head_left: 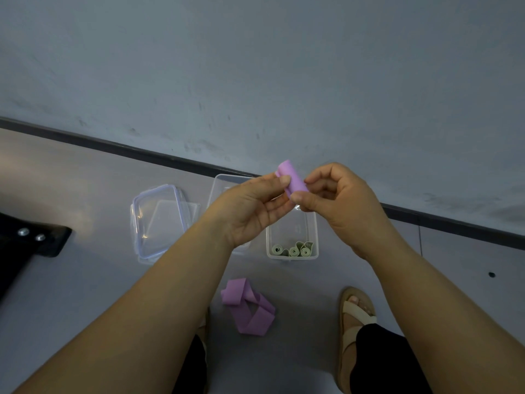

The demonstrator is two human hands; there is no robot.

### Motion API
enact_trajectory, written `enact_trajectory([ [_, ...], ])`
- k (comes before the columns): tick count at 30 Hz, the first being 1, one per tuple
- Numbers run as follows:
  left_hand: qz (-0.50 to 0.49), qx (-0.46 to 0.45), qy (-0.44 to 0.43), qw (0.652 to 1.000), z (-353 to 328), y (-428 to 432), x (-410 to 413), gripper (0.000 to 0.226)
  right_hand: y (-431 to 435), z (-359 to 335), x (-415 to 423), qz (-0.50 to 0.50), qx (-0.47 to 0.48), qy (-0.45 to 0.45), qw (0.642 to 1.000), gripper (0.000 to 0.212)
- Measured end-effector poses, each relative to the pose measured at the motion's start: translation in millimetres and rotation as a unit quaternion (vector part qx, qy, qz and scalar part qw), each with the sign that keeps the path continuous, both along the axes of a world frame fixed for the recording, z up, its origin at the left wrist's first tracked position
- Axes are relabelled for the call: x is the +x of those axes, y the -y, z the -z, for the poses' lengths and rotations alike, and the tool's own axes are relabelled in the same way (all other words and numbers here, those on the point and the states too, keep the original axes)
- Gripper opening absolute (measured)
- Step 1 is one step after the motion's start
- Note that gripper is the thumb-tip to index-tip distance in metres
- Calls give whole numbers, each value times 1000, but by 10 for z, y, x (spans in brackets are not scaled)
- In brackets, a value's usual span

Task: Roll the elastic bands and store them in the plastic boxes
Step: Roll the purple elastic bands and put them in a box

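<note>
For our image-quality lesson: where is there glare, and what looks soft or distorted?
Head view: glints on the clear lid, a pale sheen on the floor left of it; the purple roll looks slightly soft; forearms widen toward the edges.

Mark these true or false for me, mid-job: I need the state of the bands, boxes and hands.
1. The left hand and right hand both pinch the purple roll. True.
2. The open box holds purple rolls. False: it holds green rolls.
3. A loose purple band lies on the floor. True.
4. The lids are clipped on. False: they lie stacked on the floor, left of the open box.
</note>
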State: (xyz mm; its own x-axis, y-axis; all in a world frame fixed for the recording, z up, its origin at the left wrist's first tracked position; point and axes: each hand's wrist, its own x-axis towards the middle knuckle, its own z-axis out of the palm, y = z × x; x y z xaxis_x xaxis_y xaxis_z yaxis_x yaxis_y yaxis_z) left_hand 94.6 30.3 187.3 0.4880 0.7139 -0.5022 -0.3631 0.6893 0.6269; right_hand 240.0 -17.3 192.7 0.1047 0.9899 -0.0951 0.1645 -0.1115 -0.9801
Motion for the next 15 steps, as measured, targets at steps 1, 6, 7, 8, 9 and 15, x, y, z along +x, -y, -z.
enact_trajectory([
  [1,14,8,-10,1000,-12,-10,-14,10,7,-4,3,-6,9,33,999,31],
  [6,74,48,-77,993,-24,-51,-81,17,4,-12,63,-106,27,182,977,72],
  [7,86,52,-82,992,-24,-47,-86,21,0,-5,72,-125,32,208,970,78],
  [8,100,55,-87,990,-20,-43,-88,28,-2,2,75,-138,39,224,964,79],
  [9,111,57,-93,988,-17,-37,-85,33,-3,14,78,-147,47,233,960,77],
  [15,109,48,-95,988,-15,-26,-78,44,7,-2,79,-143,71,238,958,63],
])
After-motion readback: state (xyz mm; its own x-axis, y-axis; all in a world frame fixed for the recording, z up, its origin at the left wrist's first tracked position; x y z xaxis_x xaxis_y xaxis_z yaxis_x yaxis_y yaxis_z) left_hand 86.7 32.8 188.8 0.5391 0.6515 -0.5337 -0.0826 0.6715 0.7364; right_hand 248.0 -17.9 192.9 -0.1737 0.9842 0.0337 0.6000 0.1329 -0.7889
